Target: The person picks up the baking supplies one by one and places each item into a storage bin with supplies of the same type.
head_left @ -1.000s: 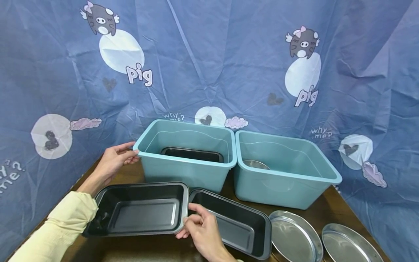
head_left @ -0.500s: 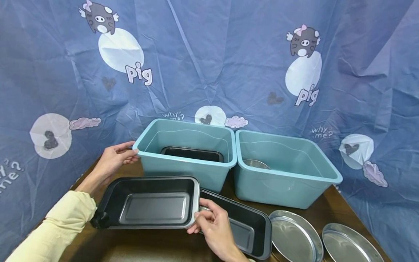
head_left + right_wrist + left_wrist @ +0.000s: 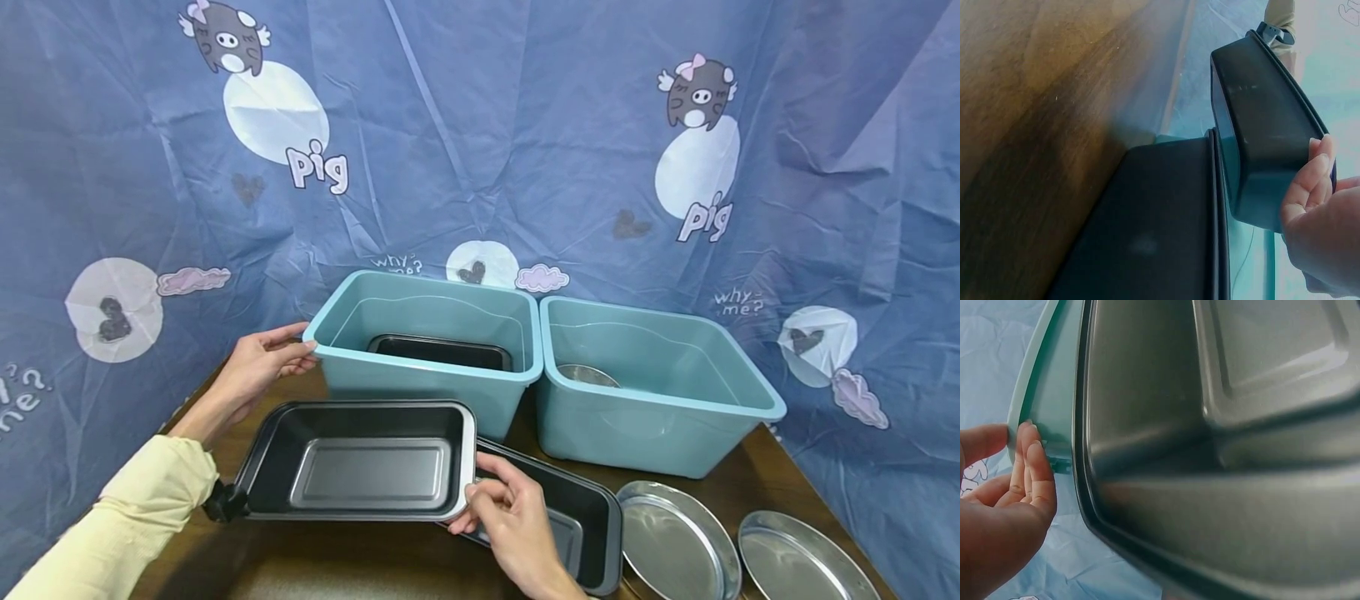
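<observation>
My right hand pinches the right end rim of a black loaf pan, which hangs over the table in front of the left teal bin. In the right wrist view the held pan shows its outer side, fingers curled over its rim. My left hand pinches the left rim of that bin between thumb and fingers; the left wrist view shows this hand at the bin's rim. Another loaf pan lies inside the bin.
A second loaf pan sits on the table, partly behind the held one. To its right lie two round metal pans. The right teal bin holds a round metal pan. A printed blue cloth hangs behind.
My right hand has moved right and slightly up with the loaf pan, which now overlaps more of the second pan and the bin's front. The left hand keeps its hold on the rim.
</observation>
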`<action>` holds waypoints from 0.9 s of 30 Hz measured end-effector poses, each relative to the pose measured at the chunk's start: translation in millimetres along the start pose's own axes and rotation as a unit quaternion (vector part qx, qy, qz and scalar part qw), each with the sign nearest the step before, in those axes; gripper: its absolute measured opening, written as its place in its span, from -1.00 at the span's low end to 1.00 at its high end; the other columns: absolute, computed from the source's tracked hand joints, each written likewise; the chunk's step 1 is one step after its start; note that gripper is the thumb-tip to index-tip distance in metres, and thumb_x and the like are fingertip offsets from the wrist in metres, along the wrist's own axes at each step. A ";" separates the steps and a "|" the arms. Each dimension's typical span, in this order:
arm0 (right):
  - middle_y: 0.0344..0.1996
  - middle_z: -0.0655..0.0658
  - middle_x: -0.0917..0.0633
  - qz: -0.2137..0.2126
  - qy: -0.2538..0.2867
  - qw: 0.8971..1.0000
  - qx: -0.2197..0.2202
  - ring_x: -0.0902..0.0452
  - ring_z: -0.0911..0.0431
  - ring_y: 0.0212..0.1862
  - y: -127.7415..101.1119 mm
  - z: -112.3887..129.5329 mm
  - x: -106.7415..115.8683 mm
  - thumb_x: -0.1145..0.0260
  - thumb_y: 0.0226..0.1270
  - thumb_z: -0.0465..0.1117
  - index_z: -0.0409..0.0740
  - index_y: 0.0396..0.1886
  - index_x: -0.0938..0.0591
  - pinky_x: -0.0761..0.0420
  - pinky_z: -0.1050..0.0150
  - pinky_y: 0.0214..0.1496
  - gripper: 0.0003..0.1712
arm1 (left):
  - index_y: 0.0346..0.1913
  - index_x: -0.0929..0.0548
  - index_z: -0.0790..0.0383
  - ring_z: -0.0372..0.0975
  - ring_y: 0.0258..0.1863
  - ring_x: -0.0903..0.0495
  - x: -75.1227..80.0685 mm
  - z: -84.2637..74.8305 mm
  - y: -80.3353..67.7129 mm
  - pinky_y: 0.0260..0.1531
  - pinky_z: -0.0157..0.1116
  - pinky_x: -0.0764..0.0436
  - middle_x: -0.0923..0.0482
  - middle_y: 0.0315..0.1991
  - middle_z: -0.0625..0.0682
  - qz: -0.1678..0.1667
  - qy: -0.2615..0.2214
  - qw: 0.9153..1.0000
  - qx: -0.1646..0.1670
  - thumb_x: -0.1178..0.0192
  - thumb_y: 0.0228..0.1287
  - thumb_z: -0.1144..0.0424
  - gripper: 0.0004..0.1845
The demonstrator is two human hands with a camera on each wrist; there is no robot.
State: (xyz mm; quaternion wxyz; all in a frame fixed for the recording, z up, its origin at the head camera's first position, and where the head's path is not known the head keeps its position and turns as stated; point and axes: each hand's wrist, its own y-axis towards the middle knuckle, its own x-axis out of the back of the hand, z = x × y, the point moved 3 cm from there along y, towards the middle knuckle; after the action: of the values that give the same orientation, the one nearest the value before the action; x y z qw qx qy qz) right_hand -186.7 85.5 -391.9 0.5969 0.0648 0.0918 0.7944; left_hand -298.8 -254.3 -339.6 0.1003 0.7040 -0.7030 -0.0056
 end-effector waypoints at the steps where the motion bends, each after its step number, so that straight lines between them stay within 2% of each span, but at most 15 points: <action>1: -0.38 -0.50 -0.71 -0.002 0.000 1.000 0.001 -0.70 0.17 -0.51 -0.3 0.2 1.2 -0.17 0.37 -0.51 -0.61 0.30 -0.42 -0.69 0.35 -0.35 -0.49 | 0.51 -0.17 0.62 -0.43 -0.35 -0.67 0.1 0.4 0.2 -0.27 -0.47 -0.65 -0.69 -0.35 -0.17 0.000 0.001 1.000 0.001 -0.16 0.53 0.34 -0.33; 27: -0.37 -0.38 -0.75 -0.063 0.001 0.997 -0.035 -0.70 0.06 -0.52 -8.9 17.4 29.6 -0.23 0.40 -0.48 -0.56 0.33 -0.41 -0.71 0.29 -0.33 -0.46 | 0.51 -0.19 0.62 -0.42 -0.34 -0.68 0.2 3.2 1.0 -0.25 -0.47 -0.66 -0.69 -0.32 -0.15 -0.009 0.010 1.000 0.005 -0.17 0.55 0.32 -0.34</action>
State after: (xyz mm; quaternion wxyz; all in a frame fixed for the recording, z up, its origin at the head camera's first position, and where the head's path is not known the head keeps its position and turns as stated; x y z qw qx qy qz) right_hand -182.9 117.5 -377.1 0.6472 0.0369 0.0682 0.7583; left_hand -300.3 -254.9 -342.6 0.1035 0.7107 -0.6958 0.0040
